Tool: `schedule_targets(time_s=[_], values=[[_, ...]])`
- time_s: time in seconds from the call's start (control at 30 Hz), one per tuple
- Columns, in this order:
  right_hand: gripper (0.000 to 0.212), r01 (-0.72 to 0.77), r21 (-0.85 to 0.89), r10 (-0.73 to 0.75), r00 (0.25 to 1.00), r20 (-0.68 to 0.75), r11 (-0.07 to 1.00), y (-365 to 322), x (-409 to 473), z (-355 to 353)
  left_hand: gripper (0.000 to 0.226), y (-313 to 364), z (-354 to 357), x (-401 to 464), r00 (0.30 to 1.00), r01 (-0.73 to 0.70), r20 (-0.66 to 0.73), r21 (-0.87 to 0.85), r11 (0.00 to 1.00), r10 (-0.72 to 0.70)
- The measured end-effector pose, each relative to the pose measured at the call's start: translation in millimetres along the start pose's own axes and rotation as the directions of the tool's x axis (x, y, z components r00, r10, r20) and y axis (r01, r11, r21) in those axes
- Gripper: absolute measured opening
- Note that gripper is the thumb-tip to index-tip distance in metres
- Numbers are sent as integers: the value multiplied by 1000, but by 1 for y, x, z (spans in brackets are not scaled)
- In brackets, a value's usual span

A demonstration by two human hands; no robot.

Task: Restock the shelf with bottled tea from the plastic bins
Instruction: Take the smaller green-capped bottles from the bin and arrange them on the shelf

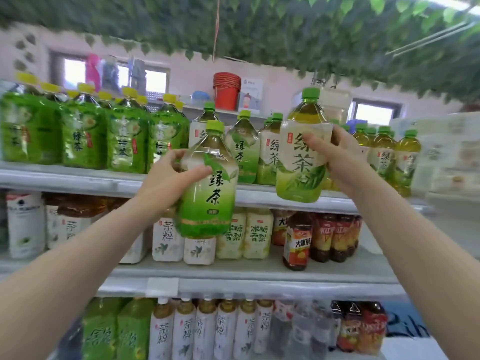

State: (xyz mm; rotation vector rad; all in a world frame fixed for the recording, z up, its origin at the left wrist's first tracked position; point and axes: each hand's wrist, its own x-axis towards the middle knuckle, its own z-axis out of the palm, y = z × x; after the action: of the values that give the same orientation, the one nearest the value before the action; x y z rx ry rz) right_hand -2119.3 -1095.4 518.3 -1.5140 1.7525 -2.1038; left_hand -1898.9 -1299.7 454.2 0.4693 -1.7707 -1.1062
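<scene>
Green-capped tea bottle tilted, left fingers wrapped; right fingers gripping second bottle.

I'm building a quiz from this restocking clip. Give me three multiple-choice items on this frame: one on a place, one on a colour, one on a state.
1. Where is the bottle in the right hand?
A. In front of the top shelf
B. On the floor
C. Inside a bin

2. What colour is the cap of the bottle in the left hand?
A. Red
B. Green
C. White

3. What are the hands doing?
A. Both empty
B. Only one holds a bottle
C. Each holds a bottle

Answers: 1 A, the right-hand bottle is raised before the top shelf. 2 B, the left-hand bottle has a green cap. 3 C, fingers wrap both bottles.
</scene>
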Motion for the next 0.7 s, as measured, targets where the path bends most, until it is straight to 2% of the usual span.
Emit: schedule_targets(time_s=[0.1,0.27,0.43,0.6,0.7], values=[[41,10,23,-11,999,36,1000,10,35,0,52,1,10,15,999,-20,-40,21,1000,21],[47,-23,119,17,999,48,993,47,82,2,66,-8,21,32,994,-31,-103,47,998,36],[47,-58,192,48,997,55,980,75,103,3,60,-15,21,40,988,-20,-150,61,998,29],[55,-18,167,11,999,42,986,77,107,8,75,-15,16,47,990,-9,-141,48,999,16],[61,7,121,-13,999,50,993,79,110,12,99,-13,16,50,990,-9,-142,77,997,20]])
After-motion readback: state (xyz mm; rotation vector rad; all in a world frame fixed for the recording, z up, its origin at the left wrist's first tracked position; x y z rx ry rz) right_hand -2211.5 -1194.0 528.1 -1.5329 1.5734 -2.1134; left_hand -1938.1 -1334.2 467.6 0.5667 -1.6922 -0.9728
